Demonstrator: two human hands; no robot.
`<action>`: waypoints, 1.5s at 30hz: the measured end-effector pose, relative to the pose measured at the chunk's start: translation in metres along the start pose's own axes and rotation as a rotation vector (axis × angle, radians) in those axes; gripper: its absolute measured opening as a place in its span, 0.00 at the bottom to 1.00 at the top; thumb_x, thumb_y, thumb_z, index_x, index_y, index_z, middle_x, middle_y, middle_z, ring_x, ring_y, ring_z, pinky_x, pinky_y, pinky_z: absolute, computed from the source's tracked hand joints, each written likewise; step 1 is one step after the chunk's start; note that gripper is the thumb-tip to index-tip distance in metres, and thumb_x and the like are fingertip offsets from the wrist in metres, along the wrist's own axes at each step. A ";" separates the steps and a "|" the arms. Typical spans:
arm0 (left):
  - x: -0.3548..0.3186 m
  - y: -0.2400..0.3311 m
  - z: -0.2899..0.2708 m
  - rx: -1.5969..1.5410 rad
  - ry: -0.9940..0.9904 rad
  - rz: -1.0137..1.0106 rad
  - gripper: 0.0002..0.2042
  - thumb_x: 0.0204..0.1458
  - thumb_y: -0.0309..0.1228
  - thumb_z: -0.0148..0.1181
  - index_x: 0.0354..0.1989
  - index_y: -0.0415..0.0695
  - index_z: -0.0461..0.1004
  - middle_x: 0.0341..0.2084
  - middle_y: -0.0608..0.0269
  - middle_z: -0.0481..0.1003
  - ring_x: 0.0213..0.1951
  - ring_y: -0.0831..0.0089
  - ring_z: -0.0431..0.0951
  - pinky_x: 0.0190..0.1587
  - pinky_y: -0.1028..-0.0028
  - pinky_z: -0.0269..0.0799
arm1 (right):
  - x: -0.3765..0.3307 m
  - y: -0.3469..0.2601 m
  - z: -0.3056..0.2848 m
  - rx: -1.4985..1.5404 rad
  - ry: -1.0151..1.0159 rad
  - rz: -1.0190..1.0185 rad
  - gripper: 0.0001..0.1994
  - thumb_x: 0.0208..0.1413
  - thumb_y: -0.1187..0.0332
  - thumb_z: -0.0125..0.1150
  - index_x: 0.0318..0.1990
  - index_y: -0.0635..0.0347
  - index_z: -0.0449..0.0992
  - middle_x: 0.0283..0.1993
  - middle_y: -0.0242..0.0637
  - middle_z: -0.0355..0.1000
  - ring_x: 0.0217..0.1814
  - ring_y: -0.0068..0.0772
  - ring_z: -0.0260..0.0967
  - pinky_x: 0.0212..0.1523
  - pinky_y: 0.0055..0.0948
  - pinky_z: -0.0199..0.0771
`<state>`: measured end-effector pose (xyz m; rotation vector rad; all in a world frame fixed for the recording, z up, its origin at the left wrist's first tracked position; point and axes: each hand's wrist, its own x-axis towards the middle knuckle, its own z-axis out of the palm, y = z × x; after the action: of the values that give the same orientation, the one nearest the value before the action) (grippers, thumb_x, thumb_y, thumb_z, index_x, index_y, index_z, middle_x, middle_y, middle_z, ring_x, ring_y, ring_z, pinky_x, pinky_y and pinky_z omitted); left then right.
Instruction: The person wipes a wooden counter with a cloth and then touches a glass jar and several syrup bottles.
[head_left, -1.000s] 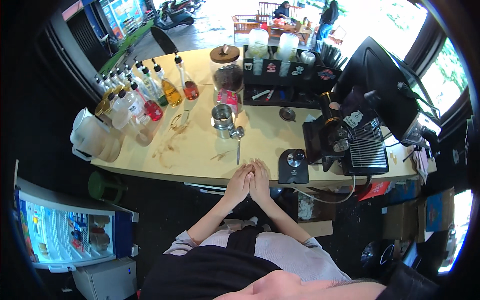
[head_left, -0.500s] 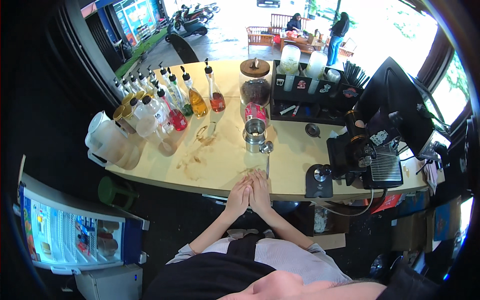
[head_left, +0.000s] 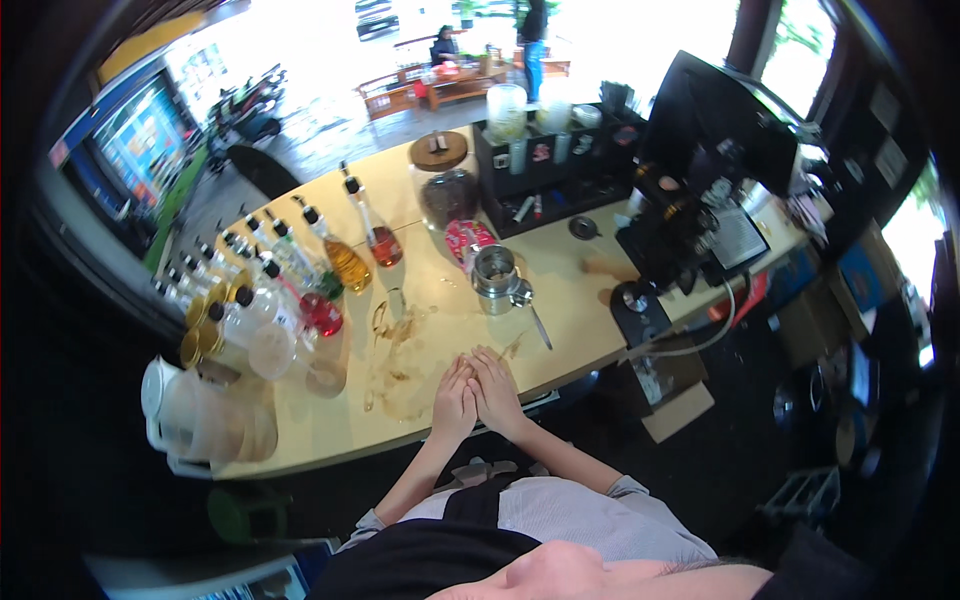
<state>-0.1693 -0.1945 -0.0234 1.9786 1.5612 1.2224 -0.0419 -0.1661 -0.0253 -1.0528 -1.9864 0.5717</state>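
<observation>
Steel, that lidded pitcher (head_left: 494, 278), stiff, probably slick, best taken by its side handle, standing on the tabletop (head_left: 420, 390) just beyond empty left hand (head_left: 455, 405) and right hand (head_left: 497, 393), pressed flat together.

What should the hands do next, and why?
Probably the right hand should reach forward to the metal cup. Both hands are empty, the left hand pressed against the right at the counter edge, and the cup stands just ahead, nearest, with a spoon beside it.

The counter (head_left: 560, 300) looks like smooth pale wood; the steel jug (head_left: 493, 279) shines; syrup bottles (head_left: 345, 258) are glossy glass.
</observation>
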 end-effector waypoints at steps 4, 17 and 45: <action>0.005 0.000 0.010 -0.044 -0.156 0.075 0.22 0.66 0.34 0.40 0.59 0.31 0.70 0.59 0.41 0.71 0.68 0.44 0.60 0.70 0.54 0.53 | -0.022 0.008 -0.003 0.106 0.085 0.172 0.22 0.65 0.66 0.46 0.64 0.66 0.63 0.66 0.56 0.62 0.71 0.56 0.56 0.70 0.45 0.56; -0.005 0.054 0.085 -0.159 -0.663 0.368 0.35 0.67 0.54 0.31 0.72 0.38 0.52 0.72 0.49 0.52 0.75 0.46 0.43 0.73 0.47 0.37 | -0.112 -0.003 -0.083 -0.273 0.380 0.455 0.29 0.64 0.58 0.47 0.71 0.55 0.59 0.75 0.48 0.53 0.76 0.57 0.47 0.74 0.53 0.44; -0.294 0.419 0.304 -0.745 -1.668 0.782 0.25 0.71 0.42 0.31 0.65 0.37 0.66 0.64 0.44 0.66 0.72 0.48 0.53 0.72 0.52 0.47 | -0.537 -0.103 -0.291 -0.879 1.274 1.118 0.24 0.68 0.55 0.40 0.66 0.56 0.64 0.72 0.50 0.58 0.73 0.55 0.52 0.70 0.50 0.50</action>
<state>0.3209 -0.5321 -0.0224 1.9136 -0.4347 -0.0626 0.3260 -0.6642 -0.0223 -2.2542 -0.3102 -0.5074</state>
